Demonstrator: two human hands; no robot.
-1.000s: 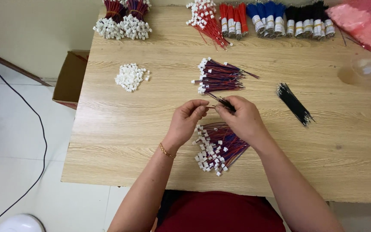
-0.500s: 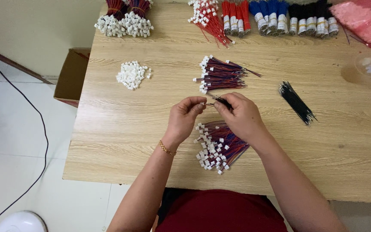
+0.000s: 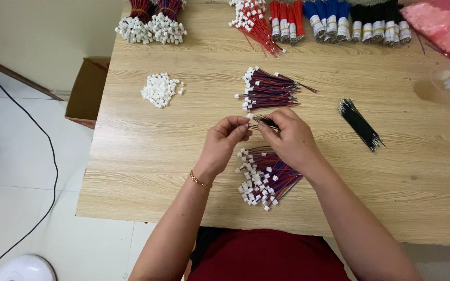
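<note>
— Head view first: what lies nearest the person?
— Close to the near edge of the table (image 3: 147, 171), a fan of red, blue and black wires with white plugs (image 3: 264, 178), spread just under the hands.
— And the hands?
— They meet just beyond that fan. The left hand (image 3: 225, 141) has its fingertips pressed together on a small white plug; the right hand (image 3: 290, 139) pinches a few thin dark wires (image 3: 264, 123) that run to that plug. Both hands hover over the table, partly covering the fan.
— Beyond the hands?
— A second fan of finished wires (image 3: 269, 91) just past the fingertips. Left of it, a loose heap of white plugs (image 3: 160, 89); right of it, a slim bundle of black wires (image 3: 360, 124) lying at a slant.
— Anything at the table's far edge?
— A row of banded bundles: red (image 3: 286, 20), blue (image 3: 326, 18), black (image 3: 381, 23), each wrapped with pale paper bands. Pink plastic bags (image 3: 436, 21) sit in the far right corner, two bunches with white plugs (image 3: 152, 26) in the far left.
— Off the table?
— A brown cardboard box (image 3: 87, 93) on the floor against its left side.
</note>
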